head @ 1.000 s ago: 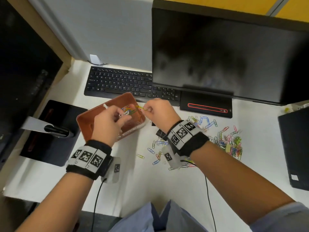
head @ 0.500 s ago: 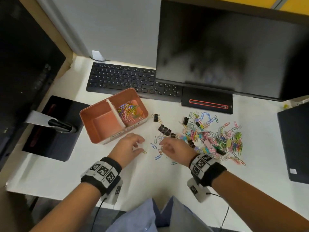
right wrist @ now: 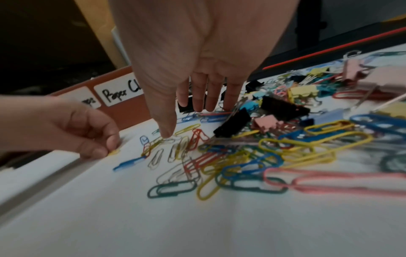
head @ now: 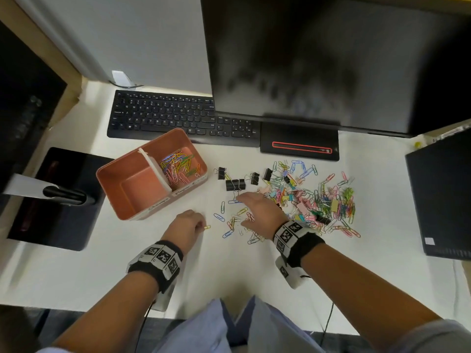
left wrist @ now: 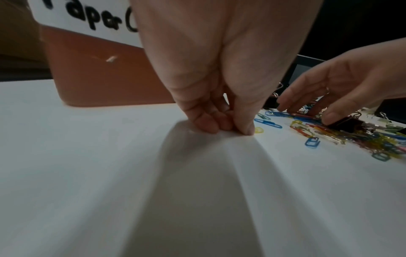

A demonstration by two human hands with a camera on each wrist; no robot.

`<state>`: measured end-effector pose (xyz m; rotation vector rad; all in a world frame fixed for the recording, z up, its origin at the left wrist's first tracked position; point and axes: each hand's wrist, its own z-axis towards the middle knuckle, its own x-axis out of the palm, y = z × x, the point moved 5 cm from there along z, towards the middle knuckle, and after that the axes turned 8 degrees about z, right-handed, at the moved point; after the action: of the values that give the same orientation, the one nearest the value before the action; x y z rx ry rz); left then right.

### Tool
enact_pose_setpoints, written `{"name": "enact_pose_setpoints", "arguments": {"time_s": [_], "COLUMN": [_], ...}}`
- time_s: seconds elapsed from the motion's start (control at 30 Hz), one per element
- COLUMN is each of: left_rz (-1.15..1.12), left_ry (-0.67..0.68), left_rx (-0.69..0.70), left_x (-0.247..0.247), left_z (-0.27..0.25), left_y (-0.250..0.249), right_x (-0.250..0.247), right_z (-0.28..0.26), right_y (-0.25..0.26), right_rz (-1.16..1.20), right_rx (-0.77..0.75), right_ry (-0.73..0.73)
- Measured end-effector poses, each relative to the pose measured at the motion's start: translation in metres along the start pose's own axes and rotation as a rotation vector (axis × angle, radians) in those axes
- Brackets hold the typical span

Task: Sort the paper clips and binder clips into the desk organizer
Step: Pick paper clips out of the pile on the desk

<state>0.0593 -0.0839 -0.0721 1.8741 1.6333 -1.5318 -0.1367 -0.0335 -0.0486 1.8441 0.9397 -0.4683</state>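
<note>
The orange desk organizer (head: 139, 189) stands left of centre; its right compartment holds coloured paper clips (head: 178, 166), and its left compartment looks bare. Loose paper clips and pastel binder clips lie in a pile (head: 318, 200), with black binder clips (head: 235, 185) at its left edge. My left hand (head: 201, 225) has curled fingers pinching a yellow paper clip (head: 207, 227) against the table, as the right wrist view shows for the left hand (right wrist: 105, 146). My right hand (head: 244, 207) is spread with straight fingers touching the scattered clips (right wrist: 175, 149).
A black keyboard (head: 178, 118) and the monitor's base (head: 298, 146) lie behind the organizer. A black pad with a dark handle (head: 66, 194) sits at the left. A dark flat device (head: 443, 200) lies at the right. White tabletop (head: 229, 271) lies in front of my hands.
Both hands left the organizer's right compartment and came down to the table. The left hand now pinches a yellow clip, and the right hand has spread over the loose clips.
</note>
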Motion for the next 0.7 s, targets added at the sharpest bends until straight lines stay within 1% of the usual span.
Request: {"name": "enact_pose_setpoints", "arguments": {"time_s": [0.07, 0.13, 0.2, 0.3, 0.33, 0.4, 0.5, 0.6, 0.7], "left_rz": [0.040, 0.047, 0.013, -0.044, -0.057, -0.071, -0.100, -0.099, -0.021], "left_ry": [0.029, 0.033, 0.001, -0.037, -0.035, -0.016, 0.000, 0.011, 0.031], "left_rx": [0.014, 0.039, 0.092, 0.141, 0.143, 0.139, 0.138, 0.154, 0.156], "left_x": [0.001, 0.001, -0.001, -0.001, 0.002, 0.007, 0.013, 0.016, 0.021], "left_z": [0.002, 0.004, 0.006, 0.013, 0.015, 0.019, 0.021, 0.019, 0.020], "left_y": [-0.002, -0.004, -0.011, -0.024, -0.028, -0.037, -0.048, -0.058, -0.063], "right_x": [0.003, 0.004, 0.004, -0.001, -0.002, 0.003, 0.012, 0.013, 0.011], "right_z": [0.003, 0.005, 0.002, -0.006, -0.008, -0.011, -0.012, -0.010, -0.006], "right_y": [0.002, 0.001, -0.003, -0.012, -0.014, -0.013, -0.010, -0.015, -0.018], "right_rz": [-0.052, -0.035, -0.004, 0.025, 0.023, -0.030, -0.137, -0.047, 0.047], "right_rx": [-0.012, -0.014, -0.005, 0.004, 0.033, 0.091, 0.109, 0.129, 0.124], "right_ry": [-0.024, -0.056, -0.074, -0.168, -0.166, -0.091, -0.005, 0.003, 0.010]}}
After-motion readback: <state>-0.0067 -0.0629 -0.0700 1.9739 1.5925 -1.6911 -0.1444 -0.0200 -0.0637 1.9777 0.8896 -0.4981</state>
